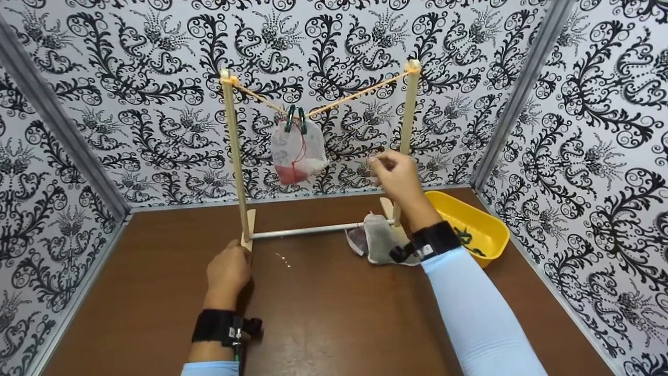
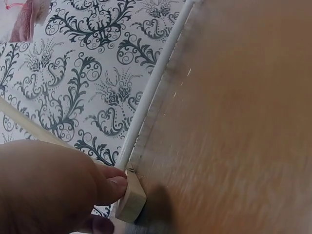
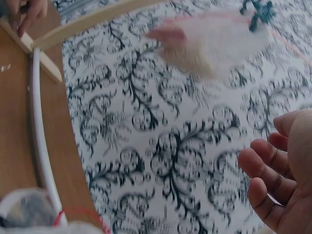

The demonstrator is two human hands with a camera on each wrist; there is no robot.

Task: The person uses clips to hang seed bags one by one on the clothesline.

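Starting at my nine o'clock, the left hand (image 1: pixel 228 271) is down on the brown counter (image 1: pixel 156 292), fingers curled against the wooden foot (image 2: pixel 130 200) of the drying rack (image 1: pixel 236 167); the left wrist view shows the thumb pressed on that block, right where the white crossbar (image 1: pixel 305 231) meets it. So that hand is clamped on the rack's base at the left post.

Moving toward twelve o'clock, a yellow cord (image 1: pixel 339 102) sags between the two posts, and a mesh pouch (image 1: pixel 298 151) with a pink bottom hangs from it under a green clip (image 1: pixel 295 119).

Just to the right, the right hand (image 1: pixel 396 175) is raised in the air near the right post (image 1: pixel 408 136), well apart from the hanging pouch; the right wrist view shows its fingers (image 3: pixel 263 170) loosely spread and holding nothing.

Below it, at about four o'clock from the pouch, a second mesh pouch (image 1: pixel 378 237) lies on the counter against the crossbar's right end. Furthest right, at three o'clock, sits a yellow tub (image 1: pixel 485 230) with something dark inside.
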